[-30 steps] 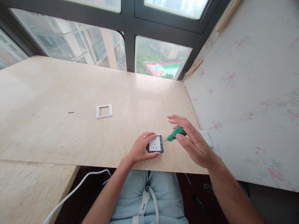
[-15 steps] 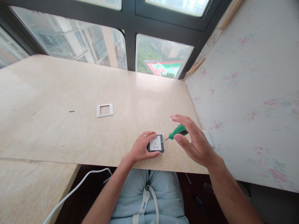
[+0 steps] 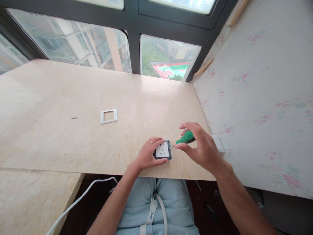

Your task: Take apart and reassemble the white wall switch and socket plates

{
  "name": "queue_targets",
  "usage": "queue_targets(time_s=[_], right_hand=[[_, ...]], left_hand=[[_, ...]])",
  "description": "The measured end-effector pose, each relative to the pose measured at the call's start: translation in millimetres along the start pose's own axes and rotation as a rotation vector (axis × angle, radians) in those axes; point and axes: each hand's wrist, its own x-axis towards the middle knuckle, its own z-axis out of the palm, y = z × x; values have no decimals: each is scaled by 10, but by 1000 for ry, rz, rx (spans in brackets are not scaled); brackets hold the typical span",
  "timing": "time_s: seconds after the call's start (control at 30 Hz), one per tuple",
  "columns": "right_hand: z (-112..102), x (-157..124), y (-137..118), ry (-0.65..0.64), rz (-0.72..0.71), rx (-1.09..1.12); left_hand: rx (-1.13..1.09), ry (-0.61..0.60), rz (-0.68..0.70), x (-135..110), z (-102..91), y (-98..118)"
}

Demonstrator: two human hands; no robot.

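A wall socket (image 3: 162, 150) with a white face and dark grey frame lies near the front edge of the marble-look surface. My left hand (image 3: 152, 152) grips it from the left, thumb along the near side and fingers along the far side; a ring is on one finger. From the right, a green-handled screwdriver (image 3: 186, 137) leans with its metal tip at the socket's right edge. Around its handle is my right hand (image 3: 199, 143), loosely curled, thumb below and fingers above. The palm hides the handle's end.
A white rectangular cover frame (image 3: 101, 117) lies further back, left of a bare stretch of countertop (image 3: 137, 107). A small brown sliver (image 3: 74, 118) is beyond it. On the floral wall at right is a white plate (image 3: 217, 143). A white cable (image 3: 80, 194) hangs at lower left.
My right thumb and fingers have drawn closer round the screwdriver handle. The left hand and the socket stay in place; the view has shifted slightly.
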Motion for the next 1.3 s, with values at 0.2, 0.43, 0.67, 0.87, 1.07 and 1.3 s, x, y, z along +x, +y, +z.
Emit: queue_targets(time_s=[0.2, 0.43, 0.67, 0.87, 1.07, 1.3], right_hand=[[-154, -44, -111, -194, 105, 377], [-105, -36, -10, -66, 0, 51], [-166, -25, -76, -191, 33, 201], [-237, -51, -72, -246, 106, 264], [-98, 5, 8, -35, 10, -123], [-248, -23, -95, -244, 75, 236]], left_hand=[[1, 3, 8, -1, 7, -19], [-4, 6, -1, 1, 11, -12], [-2, 9, 7, -1, 12, -20], [-4, 0, -7, 3, 12, -18], [-3, 7, -7, -7, 13, -15], [7, 2, 0, -4, 14, -20]])
